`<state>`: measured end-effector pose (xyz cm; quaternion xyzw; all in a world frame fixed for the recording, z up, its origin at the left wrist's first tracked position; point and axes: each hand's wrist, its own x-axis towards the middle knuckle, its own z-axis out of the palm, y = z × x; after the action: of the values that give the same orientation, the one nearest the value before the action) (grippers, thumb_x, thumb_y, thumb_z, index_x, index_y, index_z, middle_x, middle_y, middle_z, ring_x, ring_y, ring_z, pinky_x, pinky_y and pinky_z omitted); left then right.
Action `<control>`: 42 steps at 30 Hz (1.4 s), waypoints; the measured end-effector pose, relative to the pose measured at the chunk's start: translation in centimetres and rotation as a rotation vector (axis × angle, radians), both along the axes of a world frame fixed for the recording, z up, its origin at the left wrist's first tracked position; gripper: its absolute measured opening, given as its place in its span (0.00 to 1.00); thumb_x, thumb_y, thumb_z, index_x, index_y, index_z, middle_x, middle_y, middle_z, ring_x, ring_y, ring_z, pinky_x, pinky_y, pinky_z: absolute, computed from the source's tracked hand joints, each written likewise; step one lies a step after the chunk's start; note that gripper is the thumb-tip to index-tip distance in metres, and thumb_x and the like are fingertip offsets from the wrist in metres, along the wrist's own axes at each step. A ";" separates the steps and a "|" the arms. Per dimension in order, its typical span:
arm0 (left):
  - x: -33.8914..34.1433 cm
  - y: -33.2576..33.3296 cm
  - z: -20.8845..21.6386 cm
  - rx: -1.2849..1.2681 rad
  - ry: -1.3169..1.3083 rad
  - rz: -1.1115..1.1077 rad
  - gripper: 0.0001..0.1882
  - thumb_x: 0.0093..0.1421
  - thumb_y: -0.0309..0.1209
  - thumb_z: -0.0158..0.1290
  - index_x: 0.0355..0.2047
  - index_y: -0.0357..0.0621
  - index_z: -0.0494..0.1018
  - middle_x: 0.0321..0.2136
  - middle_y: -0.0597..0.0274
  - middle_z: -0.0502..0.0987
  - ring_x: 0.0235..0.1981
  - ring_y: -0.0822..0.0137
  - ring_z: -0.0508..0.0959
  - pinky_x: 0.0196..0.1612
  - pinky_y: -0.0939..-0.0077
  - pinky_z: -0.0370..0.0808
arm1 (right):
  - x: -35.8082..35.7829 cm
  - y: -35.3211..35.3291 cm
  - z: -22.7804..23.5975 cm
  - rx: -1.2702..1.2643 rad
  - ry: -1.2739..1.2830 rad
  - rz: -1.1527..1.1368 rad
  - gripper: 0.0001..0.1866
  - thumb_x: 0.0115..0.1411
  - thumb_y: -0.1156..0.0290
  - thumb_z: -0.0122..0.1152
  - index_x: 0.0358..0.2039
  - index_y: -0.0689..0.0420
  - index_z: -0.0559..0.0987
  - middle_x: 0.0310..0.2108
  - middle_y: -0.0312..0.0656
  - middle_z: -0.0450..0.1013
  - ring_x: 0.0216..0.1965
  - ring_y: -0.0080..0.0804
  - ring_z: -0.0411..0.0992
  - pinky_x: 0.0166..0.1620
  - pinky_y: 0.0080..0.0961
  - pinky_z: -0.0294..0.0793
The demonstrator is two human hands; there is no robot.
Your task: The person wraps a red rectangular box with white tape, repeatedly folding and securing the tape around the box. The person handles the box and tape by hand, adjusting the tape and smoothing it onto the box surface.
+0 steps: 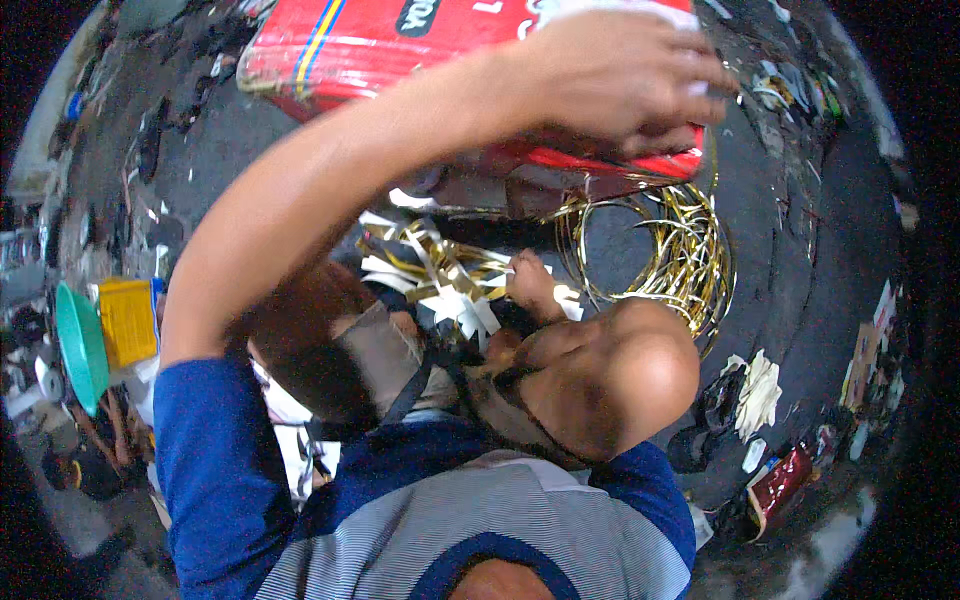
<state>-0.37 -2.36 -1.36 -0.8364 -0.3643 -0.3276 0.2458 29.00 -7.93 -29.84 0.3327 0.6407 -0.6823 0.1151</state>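
Note:
My left hand [635, 85] reaches across to the right, over the near right part of a red box [360, 50] with a blue and yellow stripe. Its fingers are bent and blurred. A small white spot shows among them, and I cannot make out what they hold. Something white [610, 8] lies on the box beyond the hand. My right hand is not in view; that arm shows only as a blue sleeve [660, 490] beside my raised knee. A loose coil of gold and white strips [690, 265] lies below the box's right end.
Cut white and gold strips [465, 305] lie between my legs. At the left are a green basin [80, 345], a yellow container [127, 322] and another person's arms [115, 430]. A pale crumpled cloth [760, 392] and a dark red packet [780, 487] lie at the right.

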 end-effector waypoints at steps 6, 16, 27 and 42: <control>5.7 -14.3 1.7 -0.526 -0.451 0.100 0.31 0.49 0.28 0.67 0.54 0.40 0.72 0.45 0.51 0.76 0.45 0.50 0.80 0.42 0.63 0.82 | -5.9 4.7 12.3 -0.176 0.321 0.210 0.16 0.59 0.64 0.69 0.44 0.59 0.81 0.32 0.34 0.77 0.36 0.26 0.74 0.43 0.29 0.76; 7.6 -18.6 3.3 -0.746 -1.293 0.210 0.39 0.53 0.14 0.64 0.65 0.41 0.63 0.38 0.66 0.76 0.38 0.78 0.73 0.43 0.82 0.72 | -9.4 6.7 38.4 0.964 0.730 0.374 0.15 0.49 0.81 0.69 0.36 0.59 0.74 0.28 0.30 0.68 0.32 0.16 0.68 0.33 0.18 0.70; -20.4 -23.8 9.1 -0.882 -0.896 0.711 0.10 0.63 0.34 0.58 0.29 0.40 0.78 0.23 0.69 0.77 0.22 0.77 0.71 0.26 0.78 0.65 | -11.6 15.5 37.7 0.708 0.456 0.101 0.15 0.64 0.59 0.69 0.33 0.59 0.87 0.25 0.34 0.80 0.24 0.18 0.74 0.27 0.20 0.72; -1.0 -3.0 2.5 -0.661 -0.880 0.192 0.21 0.54 0.31 0.64 0.46 0.35 0.75 0.34 0.46 0.81 0.38 0.48 0.83 0.42 0.58 0.79 | -13.6 12.2 34.2 1.366 0.281 -0.178 0.17 0.51 0.59 0.77 0.37 0.55 0.84 0.33 0.46 0.83 0.35 0.46 0.82 0.41 0.42 0.80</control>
<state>-1.33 -5.33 1.14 -0.6164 -0.5904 -0.4902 -0.1762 15.37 4.25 4.34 0.2904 0.9050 -0.1706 -0.2600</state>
